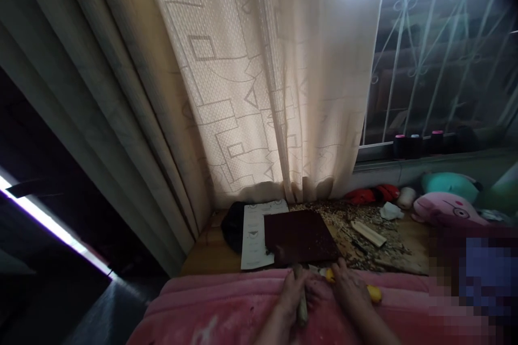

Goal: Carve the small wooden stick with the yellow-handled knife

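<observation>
Wood stick (301, 310) clenched in left hand (290, 296), right hand (348, 285) closed around yellow object (374, 294)

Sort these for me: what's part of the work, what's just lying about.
Part of the work: left hand on wooden handle; right hand on yellow object; dark square sheet; wood shavings; pale wooden strip.
Lying about: printed sheet; pig plush toy; pink blanket.

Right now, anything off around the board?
Yes: wood shavings are strewn across the wooden board, looking like a spill. The dark sheet, possibly sandpaper, sits askew and overlaps the printed paper.
</observation>
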A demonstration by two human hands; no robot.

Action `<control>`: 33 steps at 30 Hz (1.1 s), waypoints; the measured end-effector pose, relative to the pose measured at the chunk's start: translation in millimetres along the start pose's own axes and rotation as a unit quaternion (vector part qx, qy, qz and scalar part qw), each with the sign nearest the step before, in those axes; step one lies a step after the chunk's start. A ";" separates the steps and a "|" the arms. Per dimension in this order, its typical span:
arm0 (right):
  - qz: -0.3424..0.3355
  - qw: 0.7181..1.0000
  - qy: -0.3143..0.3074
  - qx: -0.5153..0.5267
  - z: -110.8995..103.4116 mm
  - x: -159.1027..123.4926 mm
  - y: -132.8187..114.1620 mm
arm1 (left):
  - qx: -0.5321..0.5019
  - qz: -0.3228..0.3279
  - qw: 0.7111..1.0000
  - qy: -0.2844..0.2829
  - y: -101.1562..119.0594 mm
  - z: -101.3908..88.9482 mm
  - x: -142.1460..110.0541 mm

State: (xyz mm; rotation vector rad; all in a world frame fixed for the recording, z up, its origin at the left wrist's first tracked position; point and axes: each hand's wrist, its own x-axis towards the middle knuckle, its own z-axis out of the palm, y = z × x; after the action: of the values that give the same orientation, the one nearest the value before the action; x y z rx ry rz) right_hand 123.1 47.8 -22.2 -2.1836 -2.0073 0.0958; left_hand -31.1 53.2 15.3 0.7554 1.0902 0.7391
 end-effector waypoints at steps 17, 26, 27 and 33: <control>0.023 0.996 -0.087 0.016 -35.1 -63.7 -23.9 | -0.110 0.119 0.977 -0.137 139.8 14.1 -124.1; 0.027 0.996 -0.090 -0.005 -18.8 -63.6 -33.1 | -0.118 0.138 0.975 -0.130 180.0 -1.1 -131.1; 0.025 0.996 -0.086 -0.010 -20.4 -63.8 -35.9 | -0.121 0.137 0.975 -0.129 182.7 -4.8 -132.0; 0.004 0.994 -0.098 -0.046 -40.9 -65.7 -72.4 | -0.133 0.126 0.976 -0.116 177.9 -30.0 -138.1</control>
State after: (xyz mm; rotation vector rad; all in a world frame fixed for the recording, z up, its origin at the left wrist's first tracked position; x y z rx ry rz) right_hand 52.8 -15.4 25.7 -2.3203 -2.1467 0.2321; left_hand -125.4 40.5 221.7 0.7362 0.6736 0.9635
